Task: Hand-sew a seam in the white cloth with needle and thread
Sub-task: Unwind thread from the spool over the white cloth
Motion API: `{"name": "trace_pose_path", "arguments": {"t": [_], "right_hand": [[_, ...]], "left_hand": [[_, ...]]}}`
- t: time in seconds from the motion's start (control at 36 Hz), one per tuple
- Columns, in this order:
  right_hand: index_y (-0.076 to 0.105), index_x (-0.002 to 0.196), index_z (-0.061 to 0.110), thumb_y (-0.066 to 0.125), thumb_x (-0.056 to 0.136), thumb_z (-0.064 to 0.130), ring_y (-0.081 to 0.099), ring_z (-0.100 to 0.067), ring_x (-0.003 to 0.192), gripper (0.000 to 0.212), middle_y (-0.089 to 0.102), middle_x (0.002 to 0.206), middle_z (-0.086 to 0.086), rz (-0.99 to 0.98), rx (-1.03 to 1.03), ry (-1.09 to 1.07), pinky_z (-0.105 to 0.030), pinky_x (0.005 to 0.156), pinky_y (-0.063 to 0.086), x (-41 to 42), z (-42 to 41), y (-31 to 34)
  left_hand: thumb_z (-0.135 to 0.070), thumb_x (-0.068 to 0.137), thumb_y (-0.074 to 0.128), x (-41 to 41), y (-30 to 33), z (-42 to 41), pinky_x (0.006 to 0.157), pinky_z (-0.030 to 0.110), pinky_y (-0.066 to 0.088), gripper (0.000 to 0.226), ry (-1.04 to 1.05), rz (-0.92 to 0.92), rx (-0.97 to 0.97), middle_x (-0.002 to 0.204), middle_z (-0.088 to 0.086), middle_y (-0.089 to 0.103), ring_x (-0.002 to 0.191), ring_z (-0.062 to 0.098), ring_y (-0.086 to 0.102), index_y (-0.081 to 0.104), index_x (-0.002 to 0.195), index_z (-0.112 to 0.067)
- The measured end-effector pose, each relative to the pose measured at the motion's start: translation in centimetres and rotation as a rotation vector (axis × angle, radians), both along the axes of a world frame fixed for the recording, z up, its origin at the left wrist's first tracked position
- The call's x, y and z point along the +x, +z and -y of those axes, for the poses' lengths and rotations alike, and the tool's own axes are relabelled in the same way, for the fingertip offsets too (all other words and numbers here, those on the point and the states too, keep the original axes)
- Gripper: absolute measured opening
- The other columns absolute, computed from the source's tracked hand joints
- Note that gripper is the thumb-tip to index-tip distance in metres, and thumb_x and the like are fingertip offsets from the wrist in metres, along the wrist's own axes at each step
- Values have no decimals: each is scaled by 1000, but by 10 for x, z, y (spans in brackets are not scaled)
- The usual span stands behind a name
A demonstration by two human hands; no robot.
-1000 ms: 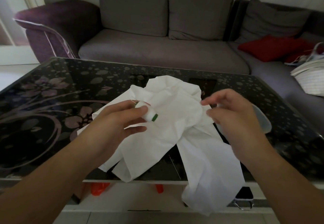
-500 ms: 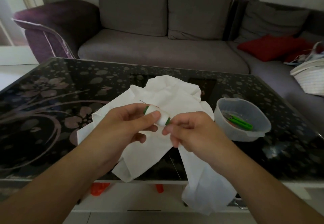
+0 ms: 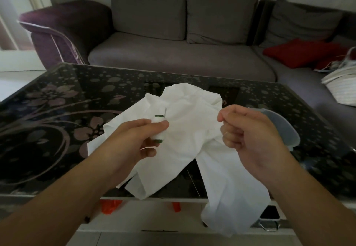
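The bench (image 3: pixel 57 111) lies bare along its left and far edges. The crumpled white cloth (image 3: pixel 188 139) covers the middle and spills over the near edge; a clear plastic tub (image 3: pixel 285 128) blocks the right side.

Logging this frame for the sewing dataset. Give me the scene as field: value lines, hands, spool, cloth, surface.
left hand: grips the thread spool, white with green ends
needle: upright beside the spool's top
right hand: thumb and forefinger pinched together; thread too thin to see
white cloth: crumpled on the table, one end hanging over the near edge
table: dark glass, floral print
container: clear plastic, mostly hidden behind the right hand
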State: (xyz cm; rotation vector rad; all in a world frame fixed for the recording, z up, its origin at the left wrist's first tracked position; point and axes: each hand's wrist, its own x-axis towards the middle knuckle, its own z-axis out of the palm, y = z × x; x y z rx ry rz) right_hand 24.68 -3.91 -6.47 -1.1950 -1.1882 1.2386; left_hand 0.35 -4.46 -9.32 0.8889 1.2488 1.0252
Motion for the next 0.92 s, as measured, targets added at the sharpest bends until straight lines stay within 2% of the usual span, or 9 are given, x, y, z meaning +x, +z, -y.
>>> {"name": "trace_pose_path", "arguments": {"t": [0.11, 0.19, 0.31, 0.42, 0.5, 0.67, 0.75, 0.83, 0.92], "right_hand": [[67, 87, 0, 52, 103, 5, 19, -19, 57, 22, 29, 59, -5, -43, 14, -20, -34, 53, 17, 3, -1, 0], [65, 89, -1, 51, 102, 5, 14, -24, 62, 20, 28, 61, -6, -66, 2, -36, -36, 55, 14, 8, -3, -1], [64, 85, 4, 52, 102, 8, 20, -18, 56, 21, 31, 61, -5, -88, -34, -106, -38, 58, 13, 12, -7, -2], [56, 73, 10, 54, 98, 10, 17, -15, 54, 25, 28, 59, -2, -158, -131, -210, -34, 56, 11, 14, -9, -2], [48, 66, 14, 54, 97, 10, 19, -13, 52, 32, 29, 57, 0, -136, -256, -328, -28, 51, 18, 14, -18, 3], [48, 62, 16, 60, 90, 17, 24, -12, 50, 30, 34, 52, 4, -77, -218, -381, -25, 46, 25, 21, -22, 0], [48, 62, 17, 59, 94, 17, 26, -11, 49, 33, 35, 51, 4, -53, -284, -472, -25, 47, 26, 27, -21, 2], [52, 66, 16, 59, 90, 21, 33, -9, 44, 26, 40, 49, 6, -14, -43, -454, -24, 42, 30, 32, -15, -5], [52, 67, 17, 57, 90, 23, 36, -7, 41, 25, 41, 50, 7, 9, 43, -496, -26, 44, 31, 39, -9, -9]], "left_hand": [[-40, 88, 78, -2, -2, -3, 79, 35, 57, 33, 28, -82, 32, 101, -1, 80, 93, 20, 71, 74, 115, -20], [-40, 90, 76, -6, -3, -5, 82, 38, 59, 32, 52, -48, 48, 101, 0, 80, 97, 21, 76, 72, 117, -22], [-44, 82, 80, -12, -5, -9, 80, 38, 58, 44, 122, 26, 34, 101, 5, 75, 95, 22, 71, 74, 118, -19], [-40, 82, 83, -16, -9, -13, 75, 36, 57, 48, 231, 108, 40, 89, 3, 68, 82, 18, 66, 72, 120, -14], [-34, 86, 82, -20, -12, -16, 70, 32, 54, 51, 267, 190, 54, 76, -2, 61, 69, 12, 58, 69, 126, -6], [-26, 90, 78, -18, -10, -17, 67, 28, 47, 20, 297, 337, 53, 68, -4, 53, 61, 8, 50, 69, 103, -13], [-31, 86, 82, -18, -11, -19, 78, 33, 55, 33, 389, 289, 54, 82, 0, 63, 75, 12, 61, 72, 112, -14], [-31, 89, 80, -18, -14, -20, 92, 39, 58, 26, 462, 214, 75, 108, 5, 72, 100, 20, 70, 68, 110, -22], [-28, 92, 78, -19, -14, -21, 92, 41, 60, 29, 486, 247, 71, 112, 8, 76, 98, 21, 77, 65, 117, -22]]}}
